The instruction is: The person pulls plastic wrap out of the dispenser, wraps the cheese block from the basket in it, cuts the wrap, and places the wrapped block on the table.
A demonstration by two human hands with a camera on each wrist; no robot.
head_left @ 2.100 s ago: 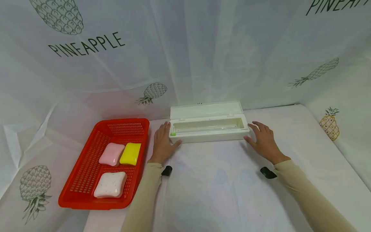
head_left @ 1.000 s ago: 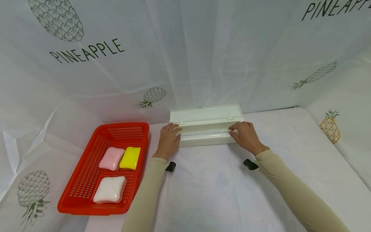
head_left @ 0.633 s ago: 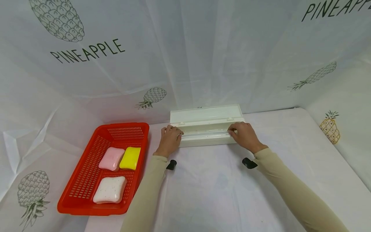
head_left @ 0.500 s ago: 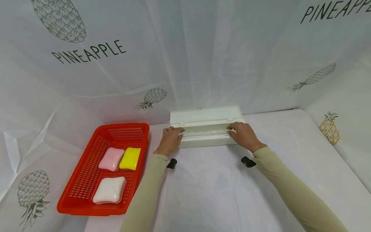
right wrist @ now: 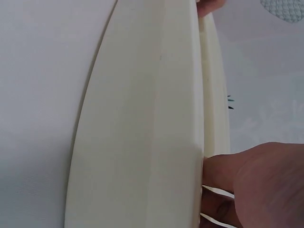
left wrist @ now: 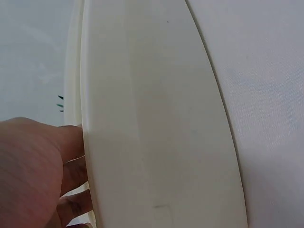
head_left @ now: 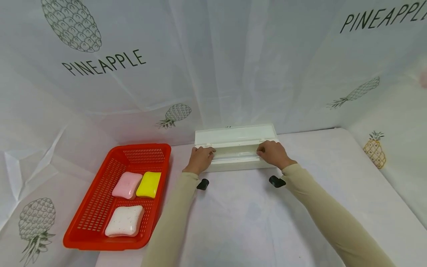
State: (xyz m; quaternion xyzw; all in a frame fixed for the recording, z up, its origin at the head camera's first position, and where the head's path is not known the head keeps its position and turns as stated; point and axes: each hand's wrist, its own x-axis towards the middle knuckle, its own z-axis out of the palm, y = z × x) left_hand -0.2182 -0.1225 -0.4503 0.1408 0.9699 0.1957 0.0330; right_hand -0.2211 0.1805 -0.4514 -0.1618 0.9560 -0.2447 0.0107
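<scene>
A long white cling film dispenser (head_left: 238,165) lies at the back of the table in the head view, its lid (head_left: 233,136) raised and leaning back. Clear cling film (head_left: 233,157) shines along the opening. My left hand (head_left: 200,159) reaches over the front edge at the left end, curled fingers and thumb on the film there. At the right end my right hand (head_left: 273,154) has thumb and forefinger together, pinching the film edge. Both wrist views show the dispenser's plain front wall (left wrist: 156,118), with the thumb and fingers (right wrist: 218,173) going in over its edge; the fingertips are hidden.
A red plastic basket (head_left: 110,244) stands at the left, holding a pink soap bar (head_left: 126,184), a yellow soap bar (head_left: 149,184) and a white speckled soap bar (head_left: 124,221). A pineapple-print cloth (head_left: 227,66) hangs close behind the dispenser. White cloth covers the table (head_left: 233,222).
Both hands have moved from the dispenser's outer ends in over its opening, then closer together, fingers curling at the film. The view has shifted slightly; the basket and soaps have stayed put.
</scene>
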